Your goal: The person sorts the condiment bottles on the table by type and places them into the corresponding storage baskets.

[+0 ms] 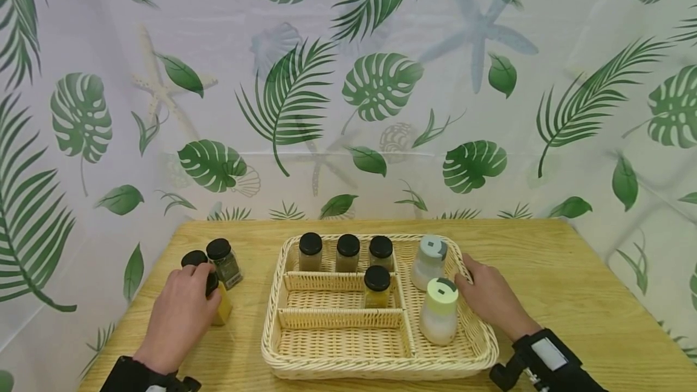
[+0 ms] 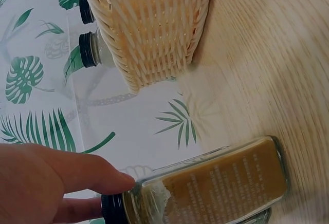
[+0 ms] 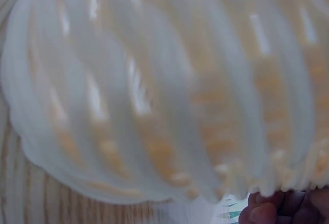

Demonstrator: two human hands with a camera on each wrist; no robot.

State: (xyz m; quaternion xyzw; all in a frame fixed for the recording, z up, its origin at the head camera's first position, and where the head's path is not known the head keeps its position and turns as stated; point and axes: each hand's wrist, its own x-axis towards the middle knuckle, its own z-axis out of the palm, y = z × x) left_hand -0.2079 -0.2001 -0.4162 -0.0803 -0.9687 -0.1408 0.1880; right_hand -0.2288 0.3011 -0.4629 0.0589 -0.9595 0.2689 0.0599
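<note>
My left hand (image 1: 182,313) pinches the black lid of a square glass spice jar (image 1: 223,308) at the table's left side. Yellow-brown powder fills most of that jar in the left wrist view. Just beyond it are two more black-lidded spice jars, one with dark contents (image 1: 229,270) and another mostly hidden behind my fingers, its lid (image 1: 194,258) showing. My right hand (image 1: 492,295) grips the right rim of a wicker basket (image 1: 376,369). In the right wrist view the basket's woven side (image 3: 169,95) fills most of the picture, with fingertips (image 3: 263,213) at the lower corner.
Three black-lidded jars line the basket's back compartment, and a yellow-filled jar (image 1: 377,289) stands in the middle one. Its right compartment holds a grey-lidded shaker (image 1: 429,265) and a yellow-green-lidded shaker (image 1: 440,313). A leaf-patterned cloth (image 1: 348,107) hangs behind the wooden table (image 1: 577,295).
</note>
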